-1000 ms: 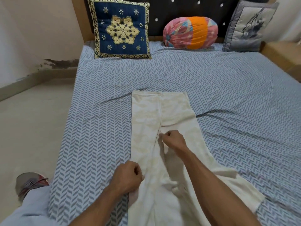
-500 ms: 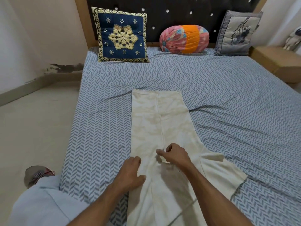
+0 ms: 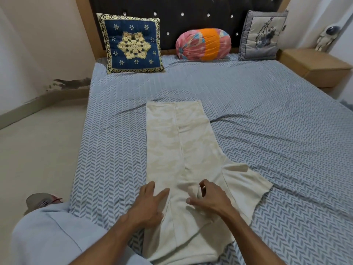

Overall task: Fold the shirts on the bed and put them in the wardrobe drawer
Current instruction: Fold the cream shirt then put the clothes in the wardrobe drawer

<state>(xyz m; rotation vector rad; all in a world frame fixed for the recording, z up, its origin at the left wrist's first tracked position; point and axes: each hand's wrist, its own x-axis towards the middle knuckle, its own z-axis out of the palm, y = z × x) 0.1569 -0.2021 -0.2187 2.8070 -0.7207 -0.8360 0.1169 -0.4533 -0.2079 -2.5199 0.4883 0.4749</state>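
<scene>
Since the earlier frames I am drawing both hands back toward me along the cream shirt (image 3: pixel 183 150), and my left hand (image 3: pixel 150 203), which was a fist at the left edge, is now lying with its fingers spread and flat on the cloth. My right hand (image 3: pixel 208 197) is curling its fingers around a small pucker of fabric near the centre seam, pinching it rather than pressing.

The shirt is lying lengthwise on the patterned bed sheet (image 3: pixel 267 131), its two sides already turned in to meet along the middle, so I am judging the long folds as done. One sleeve (image 3: pixel 248 188) is still sticking out to the right and is needing to be tucked in. After that I am expecting to double the strip end to end. No other shirts and no wardrobe drawer are showing in this view, so the putting away is all still ahead of me.
</scene>
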